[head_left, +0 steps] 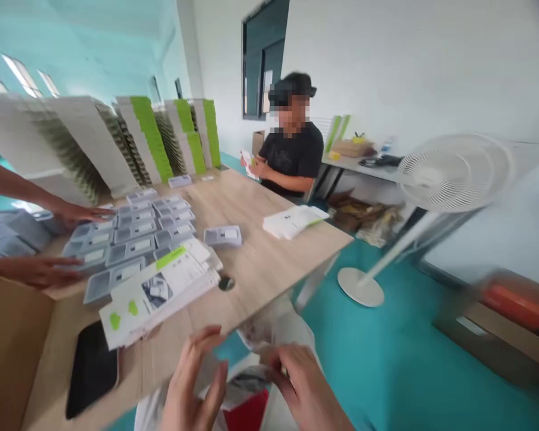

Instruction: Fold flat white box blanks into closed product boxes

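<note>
My left hand (194, 383) is at the bottom of the view with thumb and fingers apart, holding nothing. My right hand (303, 386) is beside it, its fingers curled and pinched together; what they grip is blurred. Below and between the hands lies a white plastic bag (291, 326), with a red piece (247, 413) and something dark grey showing in the gap. On the table just ahead lies a fanned stack of printed white-and-green boxes or sleeves (179, 284). A dark phone (94, 371) lies partly under that stack.
Clear plastic trays (132, 248) stand in rows, with another person's hands (49, 269) at their left. Tall white-and-green stacks (148, 137) line the back. A seated co-worker (291, 149) holds a printed piece. A cardboard box (13, 341) is left; a fan (453, 173) stands right.
</note>
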A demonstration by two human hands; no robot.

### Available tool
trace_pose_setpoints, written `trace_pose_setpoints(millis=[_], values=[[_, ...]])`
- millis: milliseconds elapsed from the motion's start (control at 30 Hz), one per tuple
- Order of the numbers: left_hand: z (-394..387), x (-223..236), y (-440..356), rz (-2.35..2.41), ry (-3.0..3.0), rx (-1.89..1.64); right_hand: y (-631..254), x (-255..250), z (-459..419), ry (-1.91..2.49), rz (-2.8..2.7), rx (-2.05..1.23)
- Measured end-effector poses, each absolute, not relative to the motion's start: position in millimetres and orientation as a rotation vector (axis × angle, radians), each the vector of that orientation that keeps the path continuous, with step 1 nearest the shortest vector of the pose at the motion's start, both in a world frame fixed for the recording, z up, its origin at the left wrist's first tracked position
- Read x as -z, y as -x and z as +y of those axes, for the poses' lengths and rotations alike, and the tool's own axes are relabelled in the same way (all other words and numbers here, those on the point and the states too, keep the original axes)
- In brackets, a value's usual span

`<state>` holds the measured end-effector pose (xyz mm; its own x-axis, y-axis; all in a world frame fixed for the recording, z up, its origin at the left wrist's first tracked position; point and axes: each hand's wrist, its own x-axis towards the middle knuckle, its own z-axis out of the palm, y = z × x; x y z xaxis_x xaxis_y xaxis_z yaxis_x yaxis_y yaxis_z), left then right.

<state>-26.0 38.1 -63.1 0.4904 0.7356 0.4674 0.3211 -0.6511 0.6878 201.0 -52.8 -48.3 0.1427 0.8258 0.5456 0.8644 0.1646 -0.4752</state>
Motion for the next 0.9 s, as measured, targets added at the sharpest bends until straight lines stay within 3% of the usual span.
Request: trace_pose_setpoints(millis=[133,333,567,900], values=[[20,56,33,0.672,-2.219,-0.917,-179,18,-81,1.447,-1.785,0.119],[-4,58,27,0.721,-1.995,-1.326,-165,-3,-70,1.187,-1.622,0.251],[-5,20,-2,1.126,-1.359,-1.742,-146,22,-29,1.107,-1.280,-0.341],[68,0,-24,1.410,-1.390,-1.906,-106,-13,57,1.011,-1.041,-0.618]])
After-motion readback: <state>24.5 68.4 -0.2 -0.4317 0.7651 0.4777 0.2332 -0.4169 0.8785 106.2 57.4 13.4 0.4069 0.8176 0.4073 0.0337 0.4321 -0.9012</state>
